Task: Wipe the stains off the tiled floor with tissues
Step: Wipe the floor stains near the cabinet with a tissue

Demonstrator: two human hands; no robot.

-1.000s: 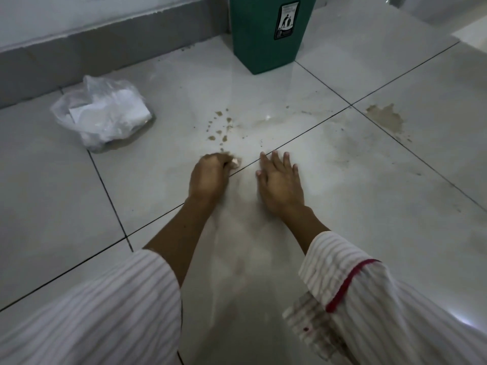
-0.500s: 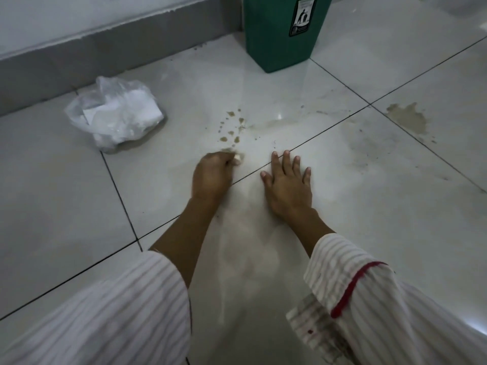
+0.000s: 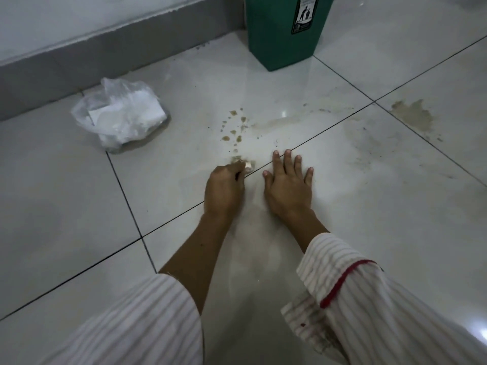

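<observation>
Brown-soiled crumpled tissue (image 3: 247, 165), clenched in left hand (image 3: 224, 189)

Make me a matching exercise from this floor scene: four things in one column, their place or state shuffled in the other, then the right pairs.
Things:
1. left hand
2. right hand
3. green bin
4. plastic bag of tissues

Place or state:
A. stands on the tiled floor at the far edge of view
B. closed on a soiled tissue wad at the brown spots
C. lies near the grey skirting
D. flat on the floor, fingers spread

Pairs: 1-B, 2-D, 3-A, 4-C
</observation>
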